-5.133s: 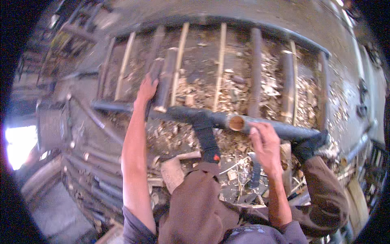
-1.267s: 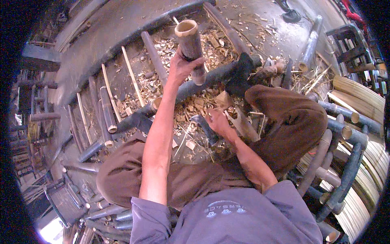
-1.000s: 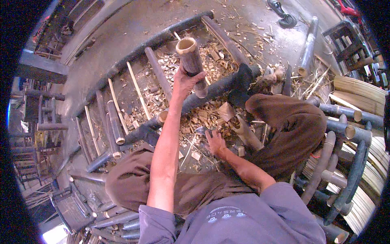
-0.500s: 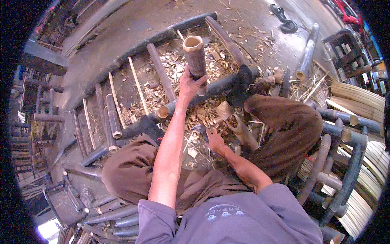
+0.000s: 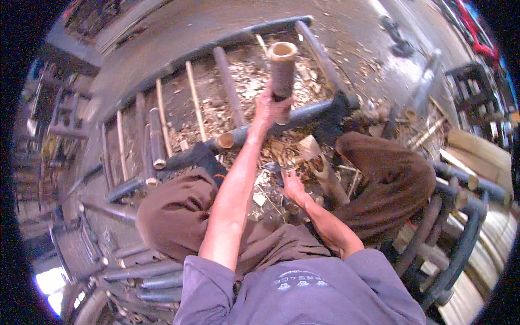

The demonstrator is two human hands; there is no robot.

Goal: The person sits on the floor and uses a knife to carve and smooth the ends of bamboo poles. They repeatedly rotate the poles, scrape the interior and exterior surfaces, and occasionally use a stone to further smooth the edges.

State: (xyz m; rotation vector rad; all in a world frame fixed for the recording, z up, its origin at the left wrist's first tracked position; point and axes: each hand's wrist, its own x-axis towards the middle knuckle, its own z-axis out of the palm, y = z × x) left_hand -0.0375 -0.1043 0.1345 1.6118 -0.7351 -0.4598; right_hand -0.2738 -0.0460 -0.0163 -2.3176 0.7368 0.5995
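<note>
Bamboo tube (image 5: 283,76) near-upright, in front of near pole (image 5: 311,112); left hand (image 5: 266,108) now wrapped round its lower part, so occupied; right hand (image 5: 293,186), earlier on pole, now down by grey tool (image 5: 272,167), can't tell if gripping

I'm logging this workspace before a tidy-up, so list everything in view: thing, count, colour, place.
Held bamboo tube: one, brown with pale rim, upper centre
Tool: one, dark grey, near centre, kind unclear
Ladder-like frame: one, dark rails, brown and pale rungs, on ground
Wood chips: many, pale, in and before the frame
Loose bamboo tubes: two, brown, frame's left part
Bamboo piece: one, tan, right of centre
Sandals: two, black, upper right
Bamboo slats: many, pale, right edge
Poles: several, grey-brown, lower left
Shirt: one, purple-grey, bottom
Trousers: one pair, brown, lower middle
Feet: two, in black, at near rail
Left hand: one, bare, around the held tube
Right hand: one, bare, at the tool, contact unclear
</note>
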